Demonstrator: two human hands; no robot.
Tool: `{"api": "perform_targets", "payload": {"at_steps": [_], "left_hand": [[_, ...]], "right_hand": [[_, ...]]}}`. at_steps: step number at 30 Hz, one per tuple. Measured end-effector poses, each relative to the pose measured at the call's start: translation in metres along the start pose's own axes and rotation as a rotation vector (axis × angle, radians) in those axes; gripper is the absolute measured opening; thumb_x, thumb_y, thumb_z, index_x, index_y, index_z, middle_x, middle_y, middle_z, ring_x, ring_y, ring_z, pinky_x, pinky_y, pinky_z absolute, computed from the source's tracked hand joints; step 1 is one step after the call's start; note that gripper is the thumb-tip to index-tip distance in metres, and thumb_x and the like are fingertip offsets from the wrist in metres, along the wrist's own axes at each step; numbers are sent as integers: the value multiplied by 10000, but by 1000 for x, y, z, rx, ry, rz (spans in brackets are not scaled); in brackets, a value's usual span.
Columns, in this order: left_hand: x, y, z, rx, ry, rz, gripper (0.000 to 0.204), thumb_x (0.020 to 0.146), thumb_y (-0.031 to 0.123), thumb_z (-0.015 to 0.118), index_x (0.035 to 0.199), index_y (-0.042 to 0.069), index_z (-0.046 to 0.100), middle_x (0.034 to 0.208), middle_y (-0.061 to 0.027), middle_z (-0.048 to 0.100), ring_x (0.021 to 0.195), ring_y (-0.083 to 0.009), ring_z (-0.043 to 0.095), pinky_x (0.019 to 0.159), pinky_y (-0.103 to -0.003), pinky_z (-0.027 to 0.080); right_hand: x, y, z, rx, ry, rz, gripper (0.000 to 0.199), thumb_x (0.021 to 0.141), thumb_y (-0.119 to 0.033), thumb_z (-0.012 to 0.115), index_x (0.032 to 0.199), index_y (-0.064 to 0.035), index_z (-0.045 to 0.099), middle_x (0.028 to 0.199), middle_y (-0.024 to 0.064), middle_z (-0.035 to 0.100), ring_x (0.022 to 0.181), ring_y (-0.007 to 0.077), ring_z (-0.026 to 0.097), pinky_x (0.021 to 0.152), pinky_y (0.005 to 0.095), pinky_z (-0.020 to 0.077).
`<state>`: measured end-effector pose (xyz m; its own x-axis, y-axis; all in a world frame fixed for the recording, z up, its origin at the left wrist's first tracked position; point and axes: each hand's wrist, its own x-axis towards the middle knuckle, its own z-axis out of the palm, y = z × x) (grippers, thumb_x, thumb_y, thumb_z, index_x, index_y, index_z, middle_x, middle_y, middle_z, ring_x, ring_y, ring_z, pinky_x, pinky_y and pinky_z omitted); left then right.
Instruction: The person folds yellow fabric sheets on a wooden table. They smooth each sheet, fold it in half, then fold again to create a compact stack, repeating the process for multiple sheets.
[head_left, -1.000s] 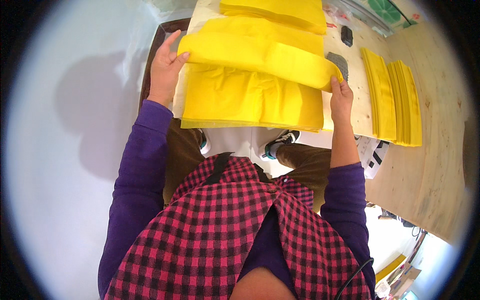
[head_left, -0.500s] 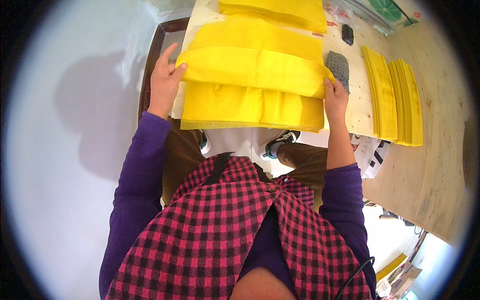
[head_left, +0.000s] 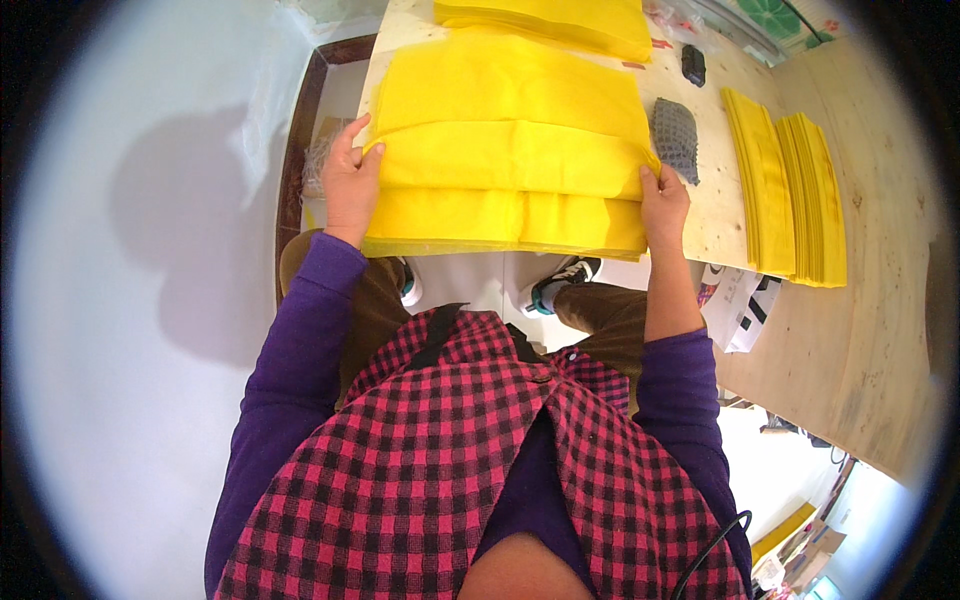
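A yellow fabric sheet (head_left: 450,160), thin and felt-like, is folded into a band across a stack of flat yellow sheets (head_left: 500,80) at the table's near edge. At the band's left end, my left hand (head_left: 352,192) pinches it between thumb and fingers, the other fingers partly raised. My right hand (head_left: 664,208) grips the right end, where the cloth bunches up at the fingertips. The stack's near part shows below the band, its lowest layers level with the table edge. What lies under the band is hidden.
Another yellow stack (head_left: 550,22) lies at the far side of the wooden table (head_left: 715,215). To the right are a grey textured pad (head_left: 675,138), a small black object (head_left: 693,65) and folded yellow bundles (head_left: 812,200) near a wooden panel (head_left: 860,330). A white wall (head_left: 170,420) rises at left.
Both hands have come slightly nearer to me and lower, laying the band down on the stack. My left hand has also shifted a little to the right.
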<state>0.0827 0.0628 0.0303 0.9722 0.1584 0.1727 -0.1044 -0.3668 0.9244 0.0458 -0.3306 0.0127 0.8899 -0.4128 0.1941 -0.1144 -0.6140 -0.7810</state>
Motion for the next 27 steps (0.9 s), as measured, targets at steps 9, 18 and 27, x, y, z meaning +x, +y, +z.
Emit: {"api": "perform_targets", "payload": {"at_steps": [9,18,27], "left_hand": [[8,12,1,-186,0,-64,359,898,34,586,1254,37,533,928,-73,679,835,-95,615,752,-230,472],[14,0,5,-50,-1,49,351,899,26,586,1247,48,543,985,-83,672,856,-104,614,735,-225,475],[16,15,-4,-201,-13,-27,306,916,50,572,1221,41,554,962,-86,664,795,-104,605,722,-223,468]], "right_hand": [[-3,-7,2,110,11,4,206,891,-177,616,873,25,583,662,69,531,628,137,453,608,301,422],[0,6,2,119,-29,32,182,888,-159,616,839,9,566,647,33,476,626,104,402,578,280,385],[5,17,3,202,-67,97,198,888,-164,625,860,24,568,664,24,502,633,105,417,587,273,391]]}}
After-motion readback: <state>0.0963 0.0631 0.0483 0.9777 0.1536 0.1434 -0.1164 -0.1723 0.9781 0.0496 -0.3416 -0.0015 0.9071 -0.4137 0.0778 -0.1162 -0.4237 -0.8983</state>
